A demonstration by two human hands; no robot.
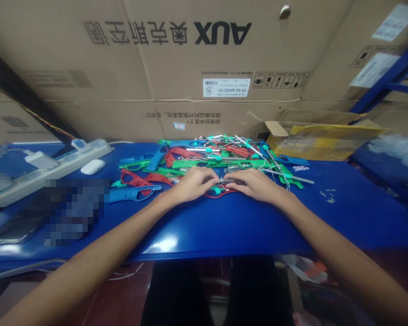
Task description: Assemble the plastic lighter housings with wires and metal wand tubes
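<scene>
Backing the whole scene, a large cardboard panel (pixel 177 63) is showing upside-down AUX lettering. Before it a glossy blue counter (pixel 204 231) is spreading wide. A heap of red, green and blue plastic pieces (pixel 190 163) is lying toward its far side, metal rods and thin wires tangling through. A yellow-taped carton (pixel 313 145) is sitting at the right, and a white power strip (pixel 68 166) is running along the left. The left hand (pixel 195 183) and right hand (pixel 255 183) are facing each other, fingers bent toward the thumbs; what they are gripping, if anything, is too small to tell. Between and beneath them, a red plastic piece (pixel 219 195) is lying at the heap's near edge. A white case (pixel 93 167) is resting near the power strip, and white slivers (pixel 330 200) are lying scattered at the right
</scene>
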